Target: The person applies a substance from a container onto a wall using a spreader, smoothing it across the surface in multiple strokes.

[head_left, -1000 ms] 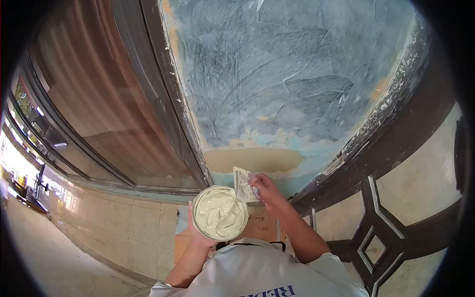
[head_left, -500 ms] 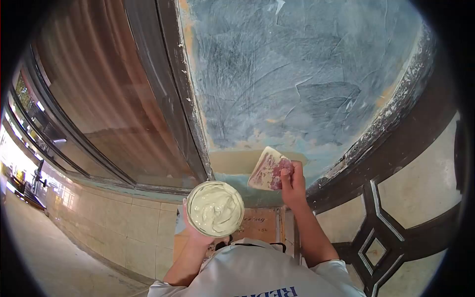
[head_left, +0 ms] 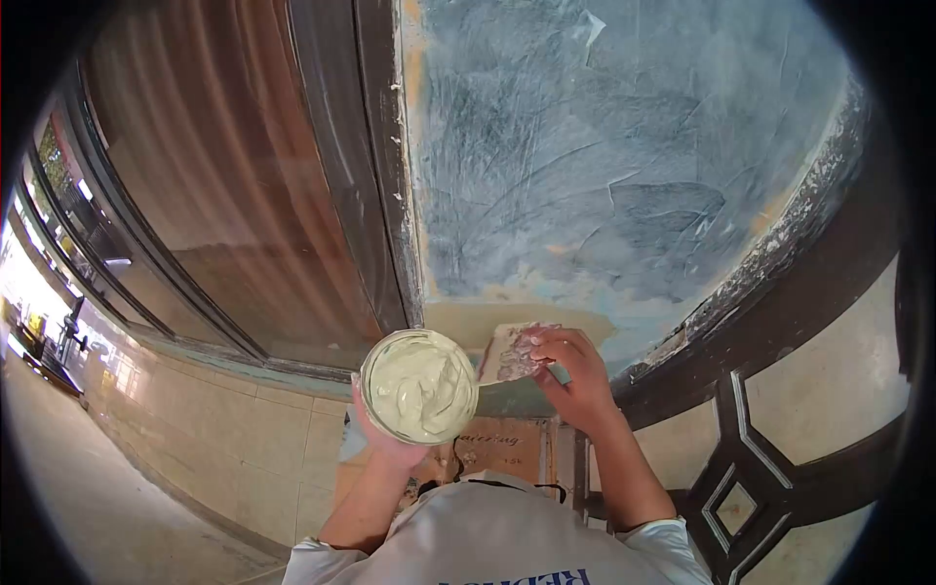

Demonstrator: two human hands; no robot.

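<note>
Creamy putty tub [head_left: 419,385] cupped in our left hand [head_left: 385,444].
Right hand [head_left: 570,375], clamped on scraper [head_left: 512,353], has dropped to the wall's [head_left: 604,175] six o'clock edge.

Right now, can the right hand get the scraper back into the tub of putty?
Probably yes. The right hand holds the scraper just beside the open tub, which the left hand holds up from below. Nothing lies between them.

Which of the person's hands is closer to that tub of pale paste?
Left. The left hand cups the tub of paste from beneath. The right hand is apart from it, to its right, holding a scraper against the wall.
</note>
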